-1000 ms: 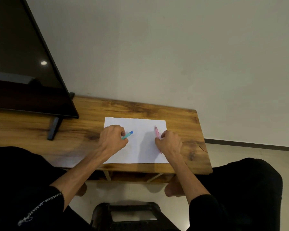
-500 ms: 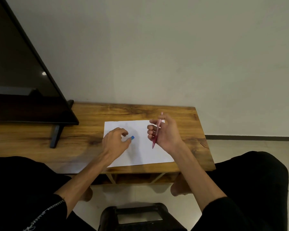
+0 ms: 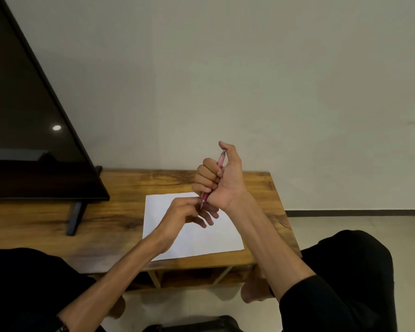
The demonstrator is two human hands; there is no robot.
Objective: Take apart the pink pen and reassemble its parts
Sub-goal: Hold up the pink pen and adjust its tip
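Observation:
The pink pen (image 3: 220,162) stands nearly upright above the table, tip pointing down. My right hand (image 3: 225,185) is closed in a fist around its barrel, with the thumb beside the top end. My left hand (image 3: 183,212) reaches up from below, and its thumb and forefinger pinch the pen's lower tip while the other fingers spread out. Below both hands a white sheet of paper (image 3: 201,243) lies on the wooden table (image 3: 120,207). The blue pen seen earlier is not visible now.
A large black TV screen (image 3: 22,140) stands on the left of the table on a dark foot (image 3: 74,219). A plain wall rises behind. My knees in black trousers flank the table's front edge, and a dark stool (image 3: 201,325) shows at the bottom.
My right hand picked the pink pen off the paper and raised it upright in a fist. My left hand let go of the blue pen and moved right to the pink pen's tip.

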